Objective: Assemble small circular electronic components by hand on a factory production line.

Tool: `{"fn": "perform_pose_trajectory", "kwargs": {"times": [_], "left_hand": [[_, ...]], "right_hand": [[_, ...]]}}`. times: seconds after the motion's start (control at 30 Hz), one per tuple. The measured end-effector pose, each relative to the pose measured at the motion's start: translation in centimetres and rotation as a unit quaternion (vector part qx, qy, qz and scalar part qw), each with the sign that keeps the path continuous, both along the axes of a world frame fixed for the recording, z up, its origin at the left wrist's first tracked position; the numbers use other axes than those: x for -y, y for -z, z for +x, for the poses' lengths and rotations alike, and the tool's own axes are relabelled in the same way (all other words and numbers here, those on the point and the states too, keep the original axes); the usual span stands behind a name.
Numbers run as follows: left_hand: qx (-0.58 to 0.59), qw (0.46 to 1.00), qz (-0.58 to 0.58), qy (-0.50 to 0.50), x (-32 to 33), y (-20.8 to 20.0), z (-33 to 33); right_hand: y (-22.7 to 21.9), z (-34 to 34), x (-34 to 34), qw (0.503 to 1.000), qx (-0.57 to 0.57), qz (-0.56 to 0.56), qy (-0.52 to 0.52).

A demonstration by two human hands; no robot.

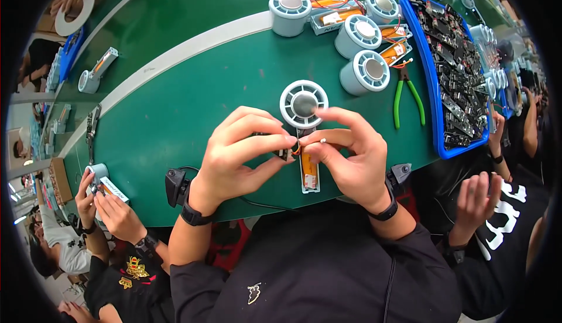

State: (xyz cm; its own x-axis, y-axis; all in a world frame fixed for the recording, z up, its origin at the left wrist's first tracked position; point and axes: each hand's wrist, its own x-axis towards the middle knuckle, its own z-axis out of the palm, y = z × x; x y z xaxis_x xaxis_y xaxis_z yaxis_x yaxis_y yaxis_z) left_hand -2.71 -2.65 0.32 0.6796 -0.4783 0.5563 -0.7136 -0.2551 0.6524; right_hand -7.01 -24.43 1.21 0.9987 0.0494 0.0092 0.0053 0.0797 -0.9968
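A light-blue handheld fan (304, 104) lies in front of me, its round head pointing away and its handle towards me. An orange battery (309, 168) sits in the open handle. Over that handle, my left hand (231, 153) is closed on a small black circuit board (284, 154), mostly hidden by the fingers. My right hand (354, 156) pinches thin wires (297, 148) beside the board with thumb and fingers, its index finger raised over the fan head. A small white connector (323, 140) shows at the right fingertips.
Several similar fans (364, 72) with orange batteries stand at the back. Green-handled cutters (408, 98) lie right of them, beside a blue tray (436, 118) full of black boards. A black cable (263, 204) runs along the near edge. Co-workers sit on both sides.
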Motion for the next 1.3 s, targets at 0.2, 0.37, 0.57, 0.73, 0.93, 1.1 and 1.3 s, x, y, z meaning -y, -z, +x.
{"fn": "perform_pose_trajectory", "kwargs": {"times": [0.2, 0.37, 0.57, 0.73, 0.93, 1.1, 1.3], "left_hand": [[-0.008, 1.000, 0.011, 0.002, 0.7, 0.1, -0.4], [-0.015, 1.000, 0.013, -0.020, 0.9, 0.1, -0.5], [-0.005, 1.000, 0.019, -0.004, 0.9, 0.2, -0.7], [-0.009, 1.000, 0.019, -0.015, 1.2, 0.3, -1.1], [0.019, 1.000, 0.013, -0.013, 1.3, -0.3, -1.0], [0.020, 0.998, 0.048, -0.044, 1.0, -0.8, -2.5], [0.002, 0.998, 0.049, -0.047, 0.3, -0.6, -3.3]], "right_hand": [[1.3, 0.7, 0.2, 0.988, 0.139, -0.069, -0.005], [1.3, 1.2, 0.8, 0.962, 0.226, -0.152, -0.012], [1.5, 1.6, 1.6, 0.940, 0.269, -0.207, -0.014], [1.2, 1.9, 1.2, 0.886, 0.350, -0.303, -0.005], [-0.4, 1.7, 1.4, 0.869, 0.376, -0.316, -0.056], [0.9, 0.9, 1.7, 0.877, 0.392, -0.269, -0.073], [-0.6, 1.1, 3.2, 0.902, 0.345, -0.218, -0.141]]}}
